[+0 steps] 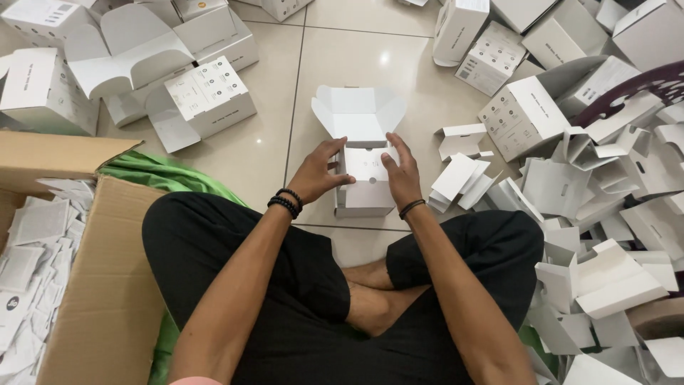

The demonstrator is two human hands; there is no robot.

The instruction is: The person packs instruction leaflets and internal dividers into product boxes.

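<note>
Standing lid-up, small white box point(365, 175), open flaps

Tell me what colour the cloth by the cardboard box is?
Bright green cloth, seen in the head view.

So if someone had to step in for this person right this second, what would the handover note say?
Left hand: fingers against the left side of the small white box on the tiled floor. It rests there, not a closed grip.
Right hand: flat against the box's right side.
The box: upright between the knees, lid flaps open and standing back.
Done: folded boxes lie to the upper left and upper right.
Left: this box is not yet shut. Flat white cardboard blanks are heaped on the right; a brown carton on the left holds small white paper packets.
</note>
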